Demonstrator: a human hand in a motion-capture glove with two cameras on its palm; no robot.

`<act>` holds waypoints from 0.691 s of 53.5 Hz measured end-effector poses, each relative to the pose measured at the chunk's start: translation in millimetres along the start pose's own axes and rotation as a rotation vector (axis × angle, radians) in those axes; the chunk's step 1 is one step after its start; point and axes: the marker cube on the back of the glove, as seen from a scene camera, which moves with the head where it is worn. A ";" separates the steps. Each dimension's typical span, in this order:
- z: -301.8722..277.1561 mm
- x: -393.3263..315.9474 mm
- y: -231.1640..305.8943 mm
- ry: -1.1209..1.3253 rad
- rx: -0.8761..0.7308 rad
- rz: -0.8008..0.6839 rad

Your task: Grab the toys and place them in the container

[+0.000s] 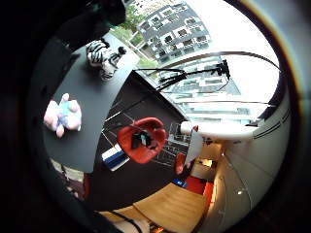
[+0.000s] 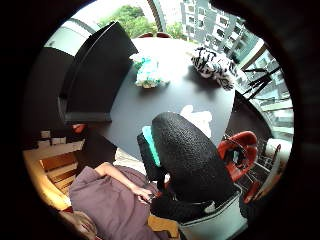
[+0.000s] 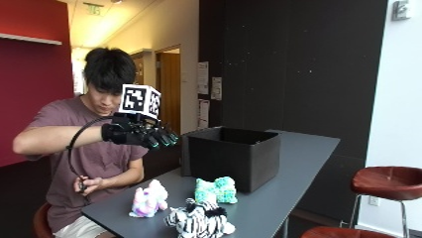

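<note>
While the person sits at the near end of the grey table [image 3: 300, 168], the gloved right hand [image 3: 141, 134] hangs in the air above it, level with the top of the black bin [image 3: 231, 156] and just to the side of it, touching nothing. Its fingers [image 3: 165, 138] stretch out loosely toward the bin and hold nothing, so the hand is relaxed and empty. All three toys lie on the table in front of the bin, none inside it as far as the open top shows. A pink toy [image 3: 149, 199] stands nearest the person, a teal toy [image 3: 216, 190] sits just beside the bin's front wall, and a zebra [image 3: 198, 219] lies closest to the outside camera, next to both. From the thumb-side palm view, the teal toy [image 2: 148, 71] lies near the bin [image 2: 95, 75] and the zebra [image 2: 215, 66] lies well apart from it along the table, while a gloved finger covers most of the pink toy. From the little-finger side, the pink toy [image 1: 62, 115] and the zebra [image 1: 103, 57] rest apart on the tabletop. Bare, the left hand [image 3: 89, 185] sits low at the table's edge, curled round a cable. A red stool [image 3: 386, 181] stands beyond the table.
</note>
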 end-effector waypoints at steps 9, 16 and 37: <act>30.9 4.4 -11.5 -0.028 -0.094 0.007; 76.4 -7.7 -6.5 -0.121 -0.185 -0.079; 158.9 -70.6 18.6 -0.146 -0.232 -0.282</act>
